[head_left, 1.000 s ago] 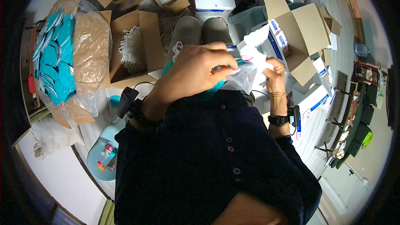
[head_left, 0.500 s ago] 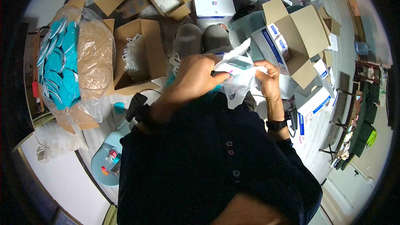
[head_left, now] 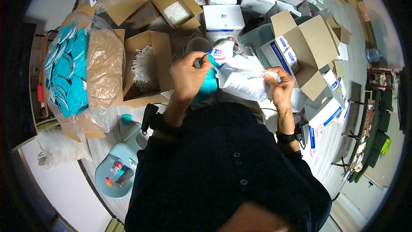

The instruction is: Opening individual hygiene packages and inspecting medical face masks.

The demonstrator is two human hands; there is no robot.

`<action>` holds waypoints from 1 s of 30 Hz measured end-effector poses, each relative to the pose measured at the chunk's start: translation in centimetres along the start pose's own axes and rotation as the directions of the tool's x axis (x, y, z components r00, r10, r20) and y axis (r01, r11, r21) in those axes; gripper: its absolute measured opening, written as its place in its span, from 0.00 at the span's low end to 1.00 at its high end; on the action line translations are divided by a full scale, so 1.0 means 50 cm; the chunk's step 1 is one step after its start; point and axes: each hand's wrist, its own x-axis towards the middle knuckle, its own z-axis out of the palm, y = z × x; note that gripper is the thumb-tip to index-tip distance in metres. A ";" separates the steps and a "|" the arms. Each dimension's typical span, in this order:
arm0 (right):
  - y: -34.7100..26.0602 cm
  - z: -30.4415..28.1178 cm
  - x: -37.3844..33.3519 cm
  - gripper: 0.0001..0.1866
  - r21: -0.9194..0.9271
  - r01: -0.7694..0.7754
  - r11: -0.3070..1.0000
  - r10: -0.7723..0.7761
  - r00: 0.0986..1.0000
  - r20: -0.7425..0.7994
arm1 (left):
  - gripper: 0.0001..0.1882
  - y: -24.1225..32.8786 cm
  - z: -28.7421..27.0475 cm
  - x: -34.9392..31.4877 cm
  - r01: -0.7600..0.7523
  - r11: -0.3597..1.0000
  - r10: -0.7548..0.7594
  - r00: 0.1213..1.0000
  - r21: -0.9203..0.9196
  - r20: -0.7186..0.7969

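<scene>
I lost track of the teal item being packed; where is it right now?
In the head view, the teal item sits centre frame, held by the left hand, beside the white plastic pouch the right hand holds.

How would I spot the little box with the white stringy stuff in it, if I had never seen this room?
Find the big clear bag of teal pieces at the person's left. Right beside it, toward the left hand, stands an open brown cardboard box. It alone holds a heap of white looped cords; the open box farther back holds a white granular filling instead.
</scene>
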 end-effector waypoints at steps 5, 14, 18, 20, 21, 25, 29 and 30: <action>0.036 -0.033 0.024 0.04 -0.032 0.054 0.998 -0.058 0.988 -0.142 | 0.04 -0.015 -0.002 0.011 -0.092 0.937 0.079 0.995 0.337 0.053; 0.072 -0.159 0.064 0.09 0.624 -0.124 0.771 0.315 0.927 -0.205 | 0.08 0.009 -0.060 0.090 0.093 0.994 -0.106 0.904 0.051 0.415; 0.080 -0.113 0.090 0.14 0.689 -0.189 0.699 0.317 0.946 -0.062 | 0.07 -0.057 0.060 0.064 -0.021 0.967 -0.195 0.579 0.254 0.792; 0.083 -0.076 0.107 0.15 0.708 -0.213 0.673 0.312 0.950 -0.011 | 0.06 -0.140 0.148 0.009 -0.180 0.875 -0.290 0.548 0.450 0.784; 0.096 -0.073 0.111 0.15 0.726 -0.202 0.657 0.316 0.949 -0.021 | 0.07 -0.110 0.154 0.010 -0.152 0.911 -0.236 0.570 0.384 0.787; 0.053 -0.004 0.117 0.19 0.785 -0.319 0.531 0.379 0.918 0.116 | 0.08 -0.146 0.215 -0.040 0.123 0.987 -0.157 0.865 0.102 0.476; 0.037 0.049 0.128 0.23 0.800 -0.496 0.338 0.390 0.847 0.360 | 0.13 -0.164 0.225 -0.077 -0.194 0.981 0.183 0.932 0.004 0.314; 0.034 0.059 0.136 0.22 0.800 -0.498 0.334 0.372 0.850 0.373 | 0.14 -0.130 0.212 -0.057 -0.257 0.963 0.267 0.950 -0.083 0.162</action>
